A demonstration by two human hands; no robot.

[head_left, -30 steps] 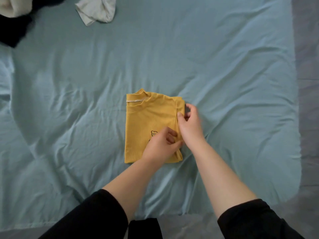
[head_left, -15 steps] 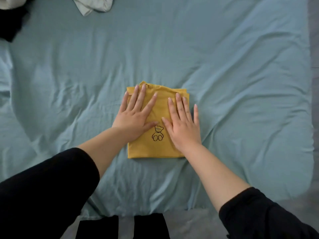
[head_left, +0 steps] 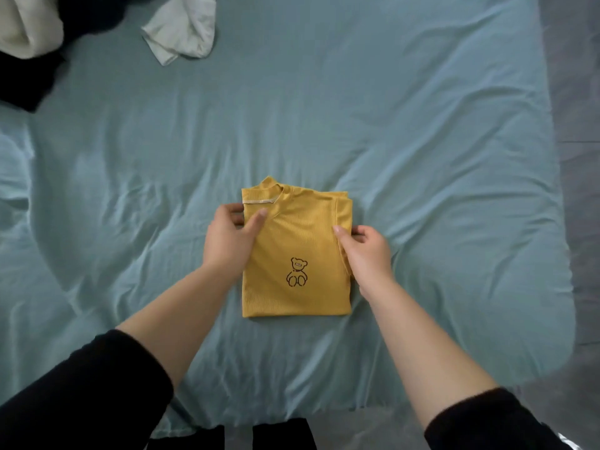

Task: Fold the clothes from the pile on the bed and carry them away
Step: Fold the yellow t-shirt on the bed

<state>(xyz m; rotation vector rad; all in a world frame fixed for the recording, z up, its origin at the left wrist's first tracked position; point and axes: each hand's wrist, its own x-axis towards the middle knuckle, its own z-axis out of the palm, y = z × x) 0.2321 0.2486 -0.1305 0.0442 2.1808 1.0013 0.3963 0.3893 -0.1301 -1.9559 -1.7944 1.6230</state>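
- The bed point(head_left: 422, 125) fills nearly the whole view, covered with a creased teal sheet that runs from the near edge to the far edge.
- A strip of grey floor point(head_left: 581, 92) shows along the right side of the bed.
- Two black sleeves, the left sleeve point(head_left: 81, 394) and the right sleeve point(head_left: 480, 420), come in from the near corners, with bare forearms reaching toward the middle of the bed.
- At the far left corner lies a black garment point(head_left: 29, 79) with a cream garment point(head_left: 26, 24) bunched on top of it. Both are cut off by the frame edge.
- A pale crumpled garment point(head_left: 185, 30) lies just right of them at the far edge, apart from the black one.
- The yellow top point(head_left: 302, 241) lies flat in the middle of the bed, folded into a neat rectangle with its collar at the far end.
- The left hand point(head_left: 229, 238) grips the top's left edge near the collar, thumb on the fabric and fingers curled at the edge.
- The right hand point(head_left: 367, 251) pinches the top's right edge, thumb on the fabric and fingers curled beside it.
- A small dark bear outline point(head_left: 297, 272) is printed on the top, between the two wrists.
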